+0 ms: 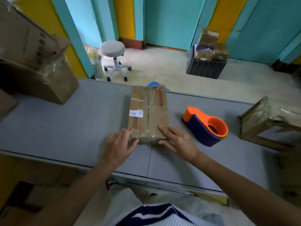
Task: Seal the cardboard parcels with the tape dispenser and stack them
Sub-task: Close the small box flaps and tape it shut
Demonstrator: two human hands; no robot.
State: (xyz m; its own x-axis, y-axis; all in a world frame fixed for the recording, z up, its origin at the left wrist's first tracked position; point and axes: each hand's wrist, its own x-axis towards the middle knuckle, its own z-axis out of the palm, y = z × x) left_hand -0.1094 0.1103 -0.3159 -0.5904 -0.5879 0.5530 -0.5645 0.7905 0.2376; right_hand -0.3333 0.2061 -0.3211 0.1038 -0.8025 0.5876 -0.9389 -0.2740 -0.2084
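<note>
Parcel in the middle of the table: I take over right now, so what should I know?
Left hand and right hand: both press flat fingers on the near end of the parcel.
The tape dispenser lies untouched on the table, right of the parcel.
Done: clear tape runs along its seam.
Left: probably smooth the tape end, then stack it, perhaps on the boxes at far left.

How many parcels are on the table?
5: centre parcel touched by left hand and right hand, right parcel, upper parcel stacked on lower parcel at left, edge parcel barely showing far left. Others may be off-frame.
</note>
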